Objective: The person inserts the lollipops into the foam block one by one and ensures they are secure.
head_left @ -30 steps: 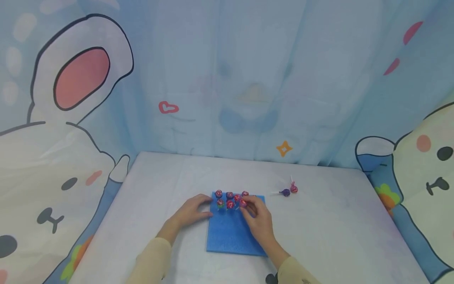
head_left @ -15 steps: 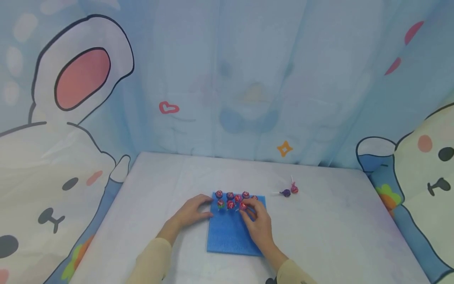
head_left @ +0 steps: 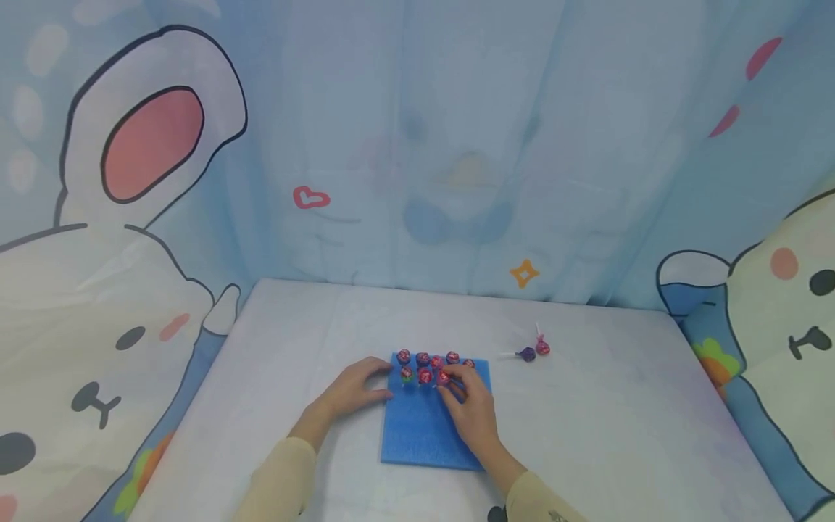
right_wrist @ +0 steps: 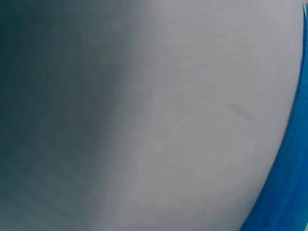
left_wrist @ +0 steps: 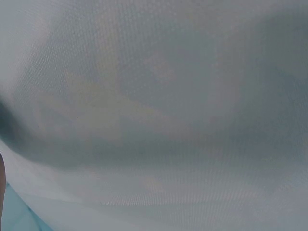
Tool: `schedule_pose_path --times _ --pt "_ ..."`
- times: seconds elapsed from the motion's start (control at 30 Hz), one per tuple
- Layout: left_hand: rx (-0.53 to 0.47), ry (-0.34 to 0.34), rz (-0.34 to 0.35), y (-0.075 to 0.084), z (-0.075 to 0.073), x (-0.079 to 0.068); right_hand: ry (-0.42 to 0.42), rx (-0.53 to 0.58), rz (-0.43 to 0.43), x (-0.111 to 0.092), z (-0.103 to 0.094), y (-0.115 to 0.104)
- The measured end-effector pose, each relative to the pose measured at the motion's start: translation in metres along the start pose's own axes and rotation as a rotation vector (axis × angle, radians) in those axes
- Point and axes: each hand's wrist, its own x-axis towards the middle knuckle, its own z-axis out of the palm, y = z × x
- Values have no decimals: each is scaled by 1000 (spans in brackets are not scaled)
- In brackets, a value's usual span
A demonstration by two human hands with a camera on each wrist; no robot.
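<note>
A blue foam board (head_left: 424,435) lies flat on the white table, with several wrapped lollipops standing in it in rows near its far edge. Between thumb and fingers, my right hand (head_left: 475,412) pinches a pinkish-red lollipop (head_left: 443,378) at the right of the nearer row. Beside it in that row stand a red lollipop (head_left: 425,375) and a red-and-green lollipop (head_left: 406,374). My left hand (head_left: 354,389) rests at the board's left edge, fingers and thumb spread and touching it. The right wrist view catches only the table and the board's edge (right_wrist: 284,178); neither wrist view shows a lollipop.
On the table right of the board lie a purple lollipop (head_left: 527,354) and a pink lollipop (head_left: 543,346), close together. A blue cartoon curtain (head_left: 470,145) hangs behind the table's far edge.
My right hand has shifted slightly left and a little down with the pinched lollipop, uncovering another lollipop in the far row. The left hand has stayed at the board's edge.
</note>
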Motion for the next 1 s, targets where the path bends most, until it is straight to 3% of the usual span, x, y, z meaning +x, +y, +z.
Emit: schedule_pose_path --times 0.47,1.0 --pt "-3 2 8 3 -2 1 -14 -6 60 3 -2 -2" --pt "-8 15 23 3 0 -2 -12 -13 41 -1 -4 -2"
